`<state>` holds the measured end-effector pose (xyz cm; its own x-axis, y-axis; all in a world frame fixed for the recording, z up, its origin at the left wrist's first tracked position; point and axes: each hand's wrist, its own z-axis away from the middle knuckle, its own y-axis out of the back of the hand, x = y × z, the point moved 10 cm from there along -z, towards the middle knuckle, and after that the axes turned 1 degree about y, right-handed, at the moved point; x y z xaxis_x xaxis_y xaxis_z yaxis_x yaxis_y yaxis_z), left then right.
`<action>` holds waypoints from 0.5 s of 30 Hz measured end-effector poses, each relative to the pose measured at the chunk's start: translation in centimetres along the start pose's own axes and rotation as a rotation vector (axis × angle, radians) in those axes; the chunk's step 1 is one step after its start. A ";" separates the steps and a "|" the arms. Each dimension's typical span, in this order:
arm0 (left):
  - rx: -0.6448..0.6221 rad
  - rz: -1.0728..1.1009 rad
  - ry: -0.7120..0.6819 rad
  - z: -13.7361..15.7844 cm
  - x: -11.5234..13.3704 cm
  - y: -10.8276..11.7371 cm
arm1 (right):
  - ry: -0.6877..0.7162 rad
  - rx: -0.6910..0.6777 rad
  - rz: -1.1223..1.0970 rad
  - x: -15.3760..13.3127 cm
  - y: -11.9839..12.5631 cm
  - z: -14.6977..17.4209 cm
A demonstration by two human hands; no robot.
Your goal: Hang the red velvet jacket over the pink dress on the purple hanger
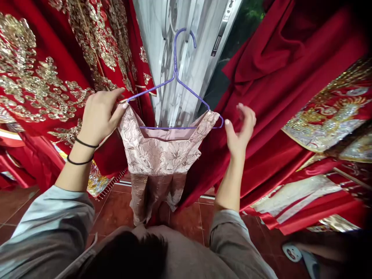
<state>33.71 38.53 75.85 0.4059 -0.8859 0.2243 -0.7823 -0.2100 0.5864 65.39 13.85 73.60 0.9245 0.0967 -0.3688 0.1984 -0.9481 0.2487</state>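
Observation:
A pale pink dress (162,155) with a raised floral pattern and a square neckline hangs in front of me on a purple hanger (188,88). The hanger's hook points up, in front of grey-white metal door bars; whether it rests on anything I cannot tell. My left hand (100,114), with two dark bands at the wrist, is closed at the dress's left shoulder strap, thumb on the fabric at the hanger's end. Its other fingers are partly hidden. Beside the hanger's right end, my right hand (241,128) is open, thumb and fingers apart, holding nothing. The right strap sits on the hanger.
Red garments with gold sequins (52,85) crowd the left side. Plain dark red cloth (261,66) and more embroidered red garments (328,112) hang on the right. Below lies a reddish tiled floor (188,221). A person's foot in a light shoe (293,252) shows at lower right.

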 end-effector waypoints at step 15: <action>0.000 0.432 0.523 13.1 -12.3 -5.5 | -0.325 -0.475 -0.232 8.4 -4.1 2.7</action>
<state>26.81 45.19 59.70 0.2322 -0.5737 0.7854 -0.9256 0.1177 0.3596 71.52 17.71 67.11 0.7082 0.1155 -0.6965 0.5745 -0.6677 0.4734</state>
